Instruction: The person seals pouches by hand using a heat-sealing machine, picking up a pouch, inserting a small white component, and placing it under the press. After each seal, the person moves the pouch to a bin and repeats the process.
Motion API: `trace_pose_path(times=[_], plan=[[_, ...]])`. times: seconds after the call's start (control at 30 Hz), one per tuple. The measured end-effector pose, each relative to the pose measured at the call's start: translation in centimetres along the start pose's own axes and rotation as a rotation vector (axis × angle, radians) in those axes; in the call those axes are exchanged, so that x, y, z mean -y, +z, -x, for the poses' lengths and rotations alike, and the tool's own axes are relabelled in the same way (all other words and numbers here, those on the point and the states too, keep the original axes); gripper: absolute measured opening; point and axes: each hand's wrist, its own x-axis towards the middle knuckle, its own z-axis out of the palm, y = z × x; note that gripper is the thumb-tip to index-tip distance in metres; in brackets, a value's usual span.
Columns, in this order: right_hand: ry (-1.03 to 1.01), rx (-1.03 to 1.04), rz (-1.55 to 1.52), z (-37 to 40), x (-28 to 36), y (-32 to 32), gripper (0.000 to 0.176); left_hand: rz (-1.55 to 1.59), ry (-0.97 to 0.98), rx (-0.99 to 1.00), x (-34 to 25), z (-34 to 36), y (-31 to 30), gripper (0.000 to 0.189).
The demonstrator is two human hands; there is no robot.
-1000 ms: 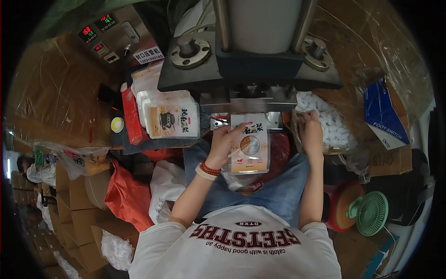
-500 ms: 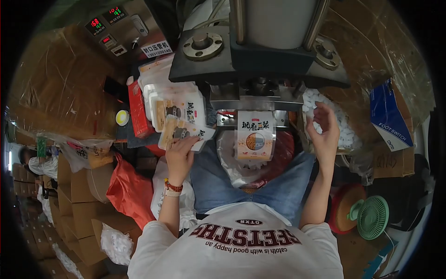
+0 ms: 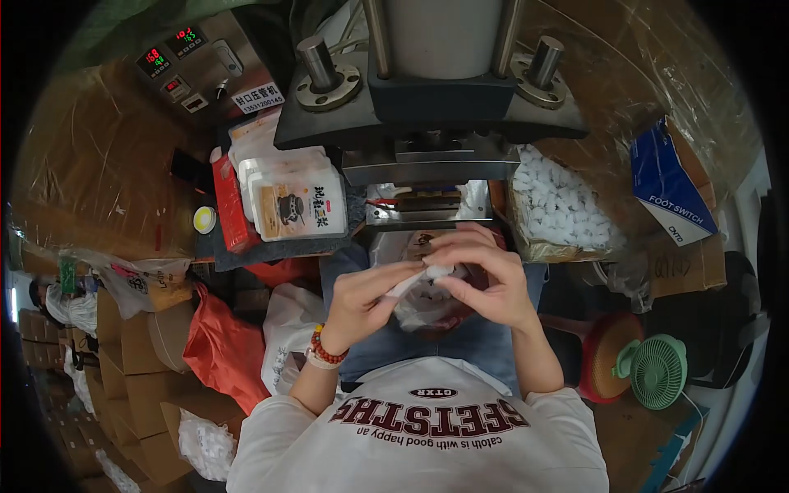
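My left hand (image 3: 370,297) is closed on a pouch (image 3: 403,287), seen nearly edge-on over my lap. Against it, my right hand (image 3: 491,283) pinches a small white plastic spout (image 3: 439,271) at the pouch's edge. Fingers hide most of the pouch and part of the spout. Just beyond my hands is the metal jaw (image 3: 427,215) of a sealing press. A clear plastic bag (image 3: 419,316) lies on my lap below them, partly covered by my hands.
Left of the press, a stack of printed pouches (image 3: 300,201) lies beside a red box (image 3: 233,204). To the right are a bin of white spouts (image 3: 563,197), a blue foot-switch box (image 3: 670,185) and a green fan (image 3: 660,371). A control box (image 3: 215,70) stands at back left.
My left hand has brought a pouch from the stack to the middle. My right hand has come in from the spout bin. The pouch hanging at the press jaw is no longer there.
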Motion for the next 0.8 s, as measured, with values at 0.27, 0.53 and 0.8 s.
trace_pose_path(times=[0.27,0.53,0.8], plan=[[0.452,-0.450,0.580,0.9,-1.9,-5.0,0.032,1.014,-0.848,-0.116,5.6,-3.2,5.3,0.026],[0.818,-0.169,1.039,3.8,-9.5,-6.4,0.028,0.979,-0.864,-0.069,8.2,-4.6,5.2,0.029],[0.556,-0.200,1.134,3.9,-10.5,-6.7,0.022,-0.996,-0.238,-0.015,9.8,2.3,-4.1,0.067]])
